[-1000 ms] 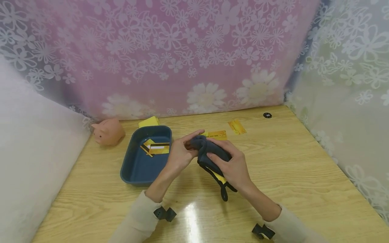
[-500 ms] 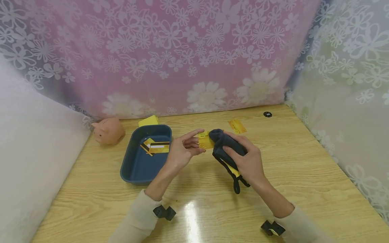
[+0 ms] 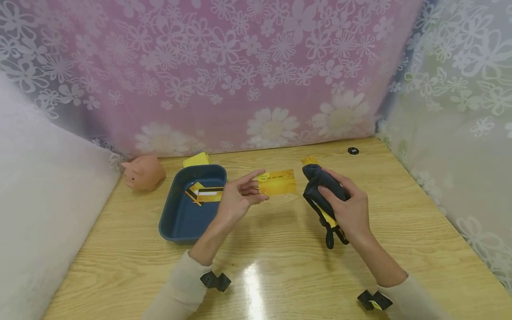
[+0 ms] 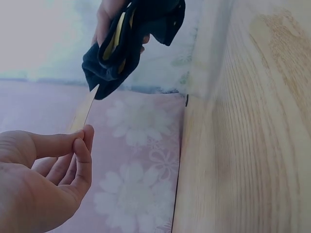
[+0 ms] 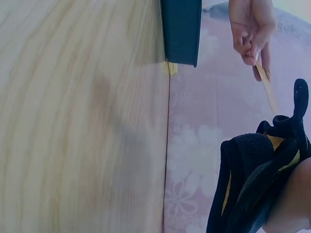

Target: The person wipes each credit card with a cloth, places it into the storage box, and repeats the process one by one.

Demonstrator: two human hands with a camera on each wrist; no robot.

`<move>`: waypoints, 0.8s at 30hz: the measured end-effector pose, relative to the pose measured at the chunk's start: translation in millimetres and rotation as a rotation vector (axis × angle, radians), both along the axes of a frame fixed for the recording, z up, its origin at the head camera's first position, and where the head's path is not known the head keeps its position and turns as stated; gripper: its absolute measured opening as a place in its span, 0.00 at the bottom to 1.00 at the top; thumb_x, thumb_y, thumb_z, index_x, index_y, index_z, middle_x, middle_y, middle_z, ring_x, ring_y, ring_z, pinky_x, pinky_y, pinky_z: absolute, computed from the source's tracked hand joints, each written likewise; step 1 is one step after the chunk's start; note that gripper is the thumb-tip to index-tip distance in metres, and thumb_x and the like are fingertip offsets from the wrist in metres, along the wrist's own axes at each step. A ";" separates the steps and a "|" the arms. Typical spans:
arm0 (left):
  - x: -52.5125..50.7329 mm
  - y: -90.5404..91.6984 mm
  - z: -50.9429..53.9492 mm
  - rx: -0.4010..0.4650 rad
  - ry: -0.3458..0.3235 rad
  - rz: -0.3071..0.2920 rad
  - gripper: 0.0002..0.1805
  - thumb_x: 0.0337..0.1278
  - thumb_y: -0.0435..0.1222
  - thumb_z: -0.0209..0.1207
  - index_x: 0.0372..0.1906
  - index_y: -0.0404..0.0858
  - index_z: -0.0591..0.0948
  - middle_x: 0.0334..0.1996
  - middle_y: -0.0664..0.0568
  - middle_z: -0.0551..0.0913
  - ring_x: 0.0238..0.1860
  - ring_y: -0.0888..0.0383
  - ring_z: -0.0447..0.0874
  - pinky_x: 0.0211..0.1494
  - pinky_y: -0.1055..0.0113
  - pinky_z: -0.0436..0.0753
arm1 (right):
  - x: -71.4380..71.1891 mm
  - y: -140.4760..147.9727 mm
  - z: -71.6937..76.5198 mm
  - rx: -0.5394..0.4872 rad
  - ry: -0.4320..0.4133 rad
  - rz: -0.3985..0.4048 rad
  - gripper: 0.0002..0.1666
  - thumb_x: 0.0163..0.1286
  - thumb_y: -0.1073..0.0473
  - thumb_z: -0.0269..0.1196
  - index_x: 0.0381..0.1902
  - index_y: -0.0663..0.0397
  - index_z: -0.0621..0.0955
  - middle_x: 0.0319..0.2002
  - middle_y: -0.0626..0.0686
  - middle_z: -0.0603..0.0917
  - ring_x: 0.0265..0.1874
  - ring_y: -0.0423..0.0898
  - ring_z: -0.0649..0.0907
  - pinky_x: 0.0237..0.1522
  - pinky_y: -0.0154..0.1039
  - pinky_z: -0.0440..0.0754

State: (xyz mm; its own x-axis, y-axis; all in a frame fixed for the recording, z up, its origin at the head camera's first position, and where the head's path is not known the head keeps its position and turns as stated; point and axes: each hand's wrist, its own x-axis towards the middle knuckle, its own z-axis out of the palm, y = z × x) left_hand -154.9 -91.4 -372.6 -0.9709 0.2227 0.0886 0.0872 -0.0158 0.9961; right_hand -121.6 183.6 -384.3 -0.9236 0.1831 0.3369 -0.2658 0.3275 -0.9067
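A yellow card (image 3: 277, 182) with printed digits is pinched at its left edge by my left hand (image 3: 234, 200). In the left wrist view the card (image 4: 83, 114) is seen almost edge-on between thumb and fingers. My right hand (image 3: 353, 211) grips a bunched dark blue cloth (image 3: 315, 178) with yellow inside and a black loop hanging below. In the head view the cloth stands apart from the card's right end. Folds of the cloth (image 5: 248, 158) fill the lower right of the right wrist view.
A blue bin (image 3: 176, 226) stands left of my left hand, with yellow cards (image 3: 210, 194) inside. Behind it lies a yellow block (image 3: 197, 159), beside a pink piggy bank (image 3: 144, 173). Another yellow card (image 3: 309, 160) is partly hidden by the cloth. A black round chip (image 3: 353, 150) lies at the far right.
My right hand has moved right with the cloth, off the card, uncovering its face. The left hand has stayed nearly in place, holding the card. The cloth now partly covers the card on the table.
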 end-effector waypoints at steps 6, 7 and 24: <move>-1.0 -1.0 -0.8 0.000 -0.014 0.013 0.34 0.59 0.20 0.67 0.69 0.45 0.81 0.48 0.44 0.81 0.46 0.52 0.83 0.53 0.55 0.89 | 6.1 -1.9 5.9 -0.029 0.004 0.025 0.27 0.73 0.56 0.70 0.68 0.39 0.82 0.63 0.49 0.83 0.52 0.35 0.85 0.45 0.28 0.87; -1.1 -0.8 -0.8 0.002 -0.011 0.008 0.34 0.59 0.19 0.67 0.69 0.44 0.81 0.49 0.44 0.81 0.46 0.52 0.83 0.53 0.54 0.89 | 7.3 -4.1 7.1 -0.038 0.008 0.038 0.27 0.73 0.57 0.70 0.68 0.40 0.82 0.63 0.49 0.83 0.52 0.36 0.85 0.46 0.29 0.87; -1.8 10.8 -1.7 -0.112 0.057 -0.010 0.33 0.62 0.22 0.67 0.70 0.49 0.81 0.46 0.46 0.87 0.42 0.54 0.87 0.43 0.64 0.88 | 10.8 -62.0 7.0 -0.090 0.060 0.294 0.27 0.70 0.65 0.71 0.65 0.40 0.84 0.55 0.49 0.84 0.54 0.47 0.83 0.49 0.34 0.87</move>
